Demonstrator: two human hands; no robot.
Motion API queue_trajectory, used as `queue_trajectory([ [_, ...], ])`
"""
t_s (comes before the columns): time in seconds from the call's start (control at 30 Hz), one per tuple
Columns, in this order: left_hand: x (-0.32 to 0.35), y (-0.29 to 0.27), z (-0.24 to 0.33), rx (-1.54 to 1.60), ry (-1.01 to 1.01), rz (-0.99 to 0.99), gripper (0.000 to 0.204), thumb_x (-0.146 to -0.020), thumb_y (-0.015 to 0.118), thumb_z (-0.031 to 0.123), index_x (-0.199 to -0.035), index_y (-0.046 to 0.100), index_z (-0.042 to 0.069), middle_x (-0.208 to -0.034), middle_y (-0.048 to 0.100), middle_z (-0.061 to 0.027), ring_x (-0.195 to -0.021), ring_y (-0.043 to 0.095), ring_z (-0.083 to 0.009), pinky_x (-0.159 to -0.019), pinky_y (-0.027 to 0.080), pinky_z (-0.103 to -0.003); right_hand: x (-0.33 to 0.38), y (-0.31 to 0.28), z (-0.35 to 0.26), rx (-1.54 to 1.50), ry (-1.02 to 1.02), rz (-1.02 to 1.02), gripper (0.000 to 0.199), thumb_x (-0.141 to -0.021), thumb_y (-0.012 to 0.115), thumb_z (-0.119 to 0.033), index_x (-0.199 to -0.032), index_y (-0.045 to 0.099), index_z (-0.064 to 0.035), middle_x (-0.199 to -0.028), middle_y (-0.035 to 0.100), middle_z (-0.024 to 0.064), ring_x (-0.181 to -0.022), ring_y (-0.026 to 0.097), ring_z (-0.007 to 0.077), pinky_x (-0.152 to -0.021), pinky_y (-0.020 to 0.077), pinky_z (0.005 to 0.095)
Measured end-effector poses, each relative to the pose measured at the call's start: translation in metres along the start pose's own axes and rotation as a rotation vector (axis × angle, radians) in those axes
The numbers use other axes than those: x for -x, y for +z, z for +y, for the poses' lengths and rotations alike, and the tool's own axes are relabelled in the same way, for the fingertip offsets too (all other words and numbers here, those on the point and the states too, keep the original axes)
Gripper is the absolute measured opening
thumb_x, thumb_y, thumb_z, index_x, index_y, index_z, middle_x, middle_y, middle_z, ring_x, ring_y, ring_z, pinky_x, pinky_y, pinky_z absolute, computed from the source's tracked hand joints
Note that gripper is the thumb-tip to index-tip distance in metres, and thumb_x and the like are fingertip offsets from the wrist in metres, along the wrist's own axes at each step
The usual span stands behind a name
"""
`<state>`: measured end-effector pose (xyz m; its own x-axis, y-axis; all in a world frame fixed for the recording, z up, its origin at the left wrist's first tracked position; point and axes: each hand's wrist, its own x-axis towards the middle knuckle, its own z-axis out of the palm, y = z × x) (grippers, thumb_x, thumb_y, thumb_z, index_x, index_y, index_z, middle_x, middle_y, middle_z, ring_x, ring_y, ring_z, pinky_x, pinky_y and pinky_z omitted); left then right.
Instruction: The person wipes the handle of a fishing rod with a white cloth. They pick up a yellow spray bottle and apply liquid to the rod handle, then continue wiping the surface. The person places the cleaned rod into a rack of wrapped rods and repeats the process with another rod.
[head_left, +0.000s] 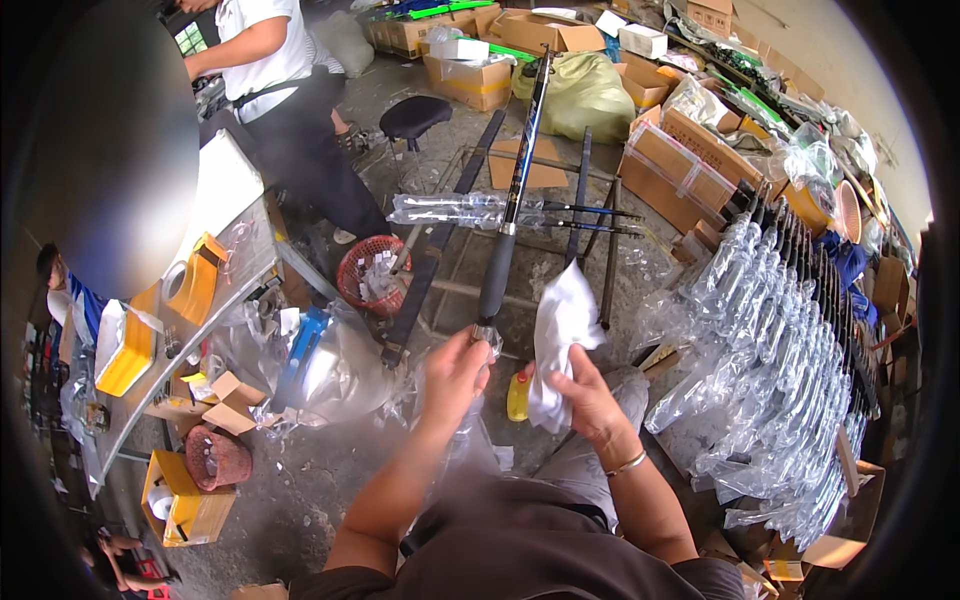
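My left hand [457, 375] is closed around the butt end of a fishing rod [494, 270]. The rod points up and away from me, with a black foam grip and a dark, blue-marked blank. My right hand [588, 400] grips a crumpled white cloth [562, 325], held just right of the rod's butt and apart from it. Beside the cloth a small yellow container [518, 396] shows in part; whether my hand touches it I cannot tell. Beyond, plastic-sleeved fishing rods [450, 212] lie across a dark metal frame [455, 225], passing behind the held rod.
Many sleeved rods [760, 370] lean in a row at my right. A red basket [372, 275] stands left of the frame, near a worktable [235, 290] with yellow tape-like rolls. A co-worker [300, 120] stands far left near a black stool [414, 117]. Cardboard boxes [680, 170] fill the back.
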<state>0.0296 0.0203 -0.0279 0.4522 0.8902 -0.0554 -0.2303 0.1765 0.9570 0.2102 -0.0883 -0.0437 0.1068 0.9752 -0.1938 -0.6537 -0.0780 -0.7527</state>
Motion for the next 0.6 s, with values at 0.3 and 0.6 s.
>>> queue_trajectory([
  [0.3,-0.004,-0.003,-0.003,-0.114,0.152,0.184,0.027,-0.096,0.060,0.012,-0.120,0.060,-0.001,-0.078,0.057,0.0028,-0.056,0.049,-0.0025,-0.048,0.038,-0.019,-0.001,0.013,0.007,1.568,-0.201,0.236,0.015,-0.083,0.063,-0.010,-0.095,0.060,-0.0017,-0.081,0.066,0.0232,-0.077,0.063,0.0454,-0.067,0.0503,0.0487],
  [0.6,-0.006,-0.004,-0.002,-0.136,0.188,0.256,0.029,-0.096,0.061,0.011,-0.122,0.059,-0.001,-0.079,0.059,0.0022,-0.056,0.049,-0.0029,-0.049,0.040,-0.019,0.007,0.009,-0.010,1.705,-0.518,0.149,0.016,-0.083,0.068,-0.018,-0.098,0.068,-0.0110,-0.078,0.064,0.0166,-0.070,0.066,0.0350,-0.064,0.0525,0.0435],
])
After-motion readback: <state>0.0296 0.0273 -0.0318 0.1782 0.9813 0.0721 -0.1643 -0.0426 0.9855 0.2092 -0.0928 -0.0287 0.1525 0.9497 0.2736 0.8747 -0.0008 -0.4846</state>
